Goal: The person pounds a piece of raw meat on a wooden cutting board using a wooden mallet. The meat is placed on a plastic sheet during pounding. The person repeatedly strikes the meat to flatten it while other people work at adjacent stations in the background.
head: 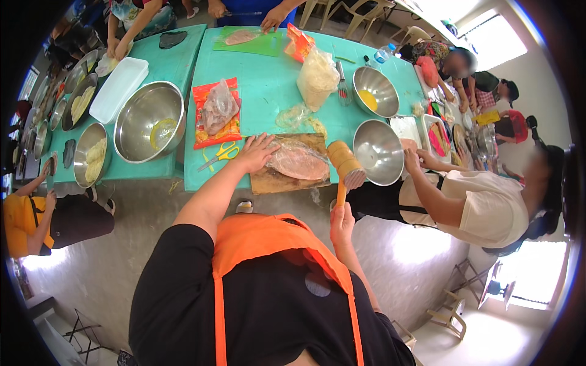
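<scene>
A piece of raw meat (300, 160) under clear plastic film lies on a wooden cutting board (268, 183) at the table's near edge. My left hand (257, 153) rests with spread fingers on the film's left end. My right hand (342, 222) grips the handle of a wooden meat mallet (345, 162), whose metal-toothed head is raised at the board's right side. Yellow-handled scissors (219, 156) lie left of the board. Behind them, a clear plastic bag (220, 107) sits on an orange-red packet (198, 132).
Steel bowls (378, 153) (375, 91) stand at the right, with a whisk (342, 84) and a bag of pale powder (318, 78) nearby. A large steel bowl (149, 121) is at the left. A co-worker (485, 201) stands close on the right; others work around the tables.
</scene>
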{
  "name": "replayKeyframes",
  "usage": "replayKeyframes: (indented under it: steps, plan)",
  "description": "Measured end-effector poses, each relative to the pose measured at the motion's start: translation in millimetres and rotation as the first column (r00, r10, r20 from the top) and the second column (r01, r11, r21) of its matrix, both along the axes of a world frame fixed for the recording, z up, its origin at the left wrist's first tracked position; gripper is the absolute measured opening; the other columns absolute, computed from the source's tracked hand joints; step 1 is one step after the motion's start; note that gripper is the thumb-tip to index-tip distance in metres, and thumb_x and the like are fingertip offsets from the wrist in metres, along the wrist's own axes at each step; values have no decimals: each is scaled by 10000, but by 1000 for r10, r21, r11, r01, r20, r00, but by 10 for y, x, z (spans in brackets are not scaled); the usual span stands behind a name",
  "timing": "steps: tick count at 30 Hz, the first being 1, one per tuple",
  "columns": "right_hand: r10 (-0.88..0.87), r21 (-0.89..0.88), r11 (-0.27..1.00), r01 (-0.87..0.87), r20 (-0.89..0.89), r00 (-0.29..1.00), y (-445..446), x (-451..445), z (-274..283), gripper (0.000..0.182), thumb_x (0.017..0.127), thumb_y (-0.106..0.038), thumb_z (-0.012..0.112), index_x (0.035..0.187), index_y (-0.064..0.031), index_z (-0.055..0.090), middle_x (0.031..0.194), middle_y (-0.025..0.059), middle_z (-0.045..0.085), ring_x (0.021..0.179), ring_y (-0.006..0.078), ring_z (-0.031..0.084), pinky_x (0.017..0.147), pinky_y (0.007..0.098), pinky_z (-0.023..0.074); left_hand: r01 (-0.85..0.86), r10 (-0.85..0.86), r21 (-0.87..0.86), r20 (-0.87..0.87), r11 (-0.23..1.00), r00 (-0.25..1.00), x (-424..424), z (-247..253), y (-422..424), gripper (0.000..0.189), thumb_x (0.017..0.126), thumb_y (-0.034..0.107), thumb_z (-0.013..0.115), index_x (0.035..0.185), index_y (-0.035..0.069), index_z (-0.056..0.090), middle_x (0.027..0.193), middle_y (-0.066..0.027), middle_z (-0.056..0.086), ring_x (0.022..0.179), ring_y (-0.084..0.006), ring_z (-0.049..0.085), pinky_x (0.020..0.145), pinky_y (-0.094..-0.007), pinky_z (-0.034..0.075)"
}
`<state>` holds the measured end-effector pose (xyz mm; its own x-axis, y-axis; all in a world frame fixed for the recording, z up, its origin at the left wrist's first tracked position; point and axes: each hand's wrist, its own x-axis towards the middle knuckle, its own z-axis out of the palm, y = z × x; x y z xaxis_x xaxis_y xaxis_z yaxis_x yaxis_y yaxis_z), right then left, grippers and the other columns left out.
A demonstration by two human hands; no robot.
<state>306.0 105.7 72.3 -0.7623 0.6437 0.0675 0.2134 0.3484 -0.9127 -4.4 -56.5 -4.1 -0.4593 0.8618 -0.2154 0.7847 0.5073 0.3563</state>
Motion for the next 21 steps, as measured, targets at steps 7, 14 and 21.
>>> replayKeyframes:
  steps: [7,14,21]
  plan:
    - [-48,80,997,1,588,808,-53,214,-565,444,992,-451,378,912,-37,519,810,269,613,837,504,566,692,527,443,-2,2,3,-1,1000,1000,-1,-2,21,475,1006,277,381,1477,286,321,1588,-23,149,1471,-244,73,1180,-477,66]
    - [-80,11,997,82,382,921,36,168,-487,399,1001,-353,455,776,-33,530,602,36,463,538,120,446,508,310,374,0,0,27,10,1000,1000,4,2,-6,468,1005,278,389,1470,281,338,1586,-21,156,1470,-250,80,1178,-480,71]
    - [-112,-180,980,90,-119,987,16,-125,230,351,1005,-366,451,841,-59,504,650,-4,427,608,75,376,513,278,323,25,-22,64,-54,998,998,-20,-85,22,487,968,251,458,1450,256,383,1574,-61,197,1453,-291,148,1153,-514,117]
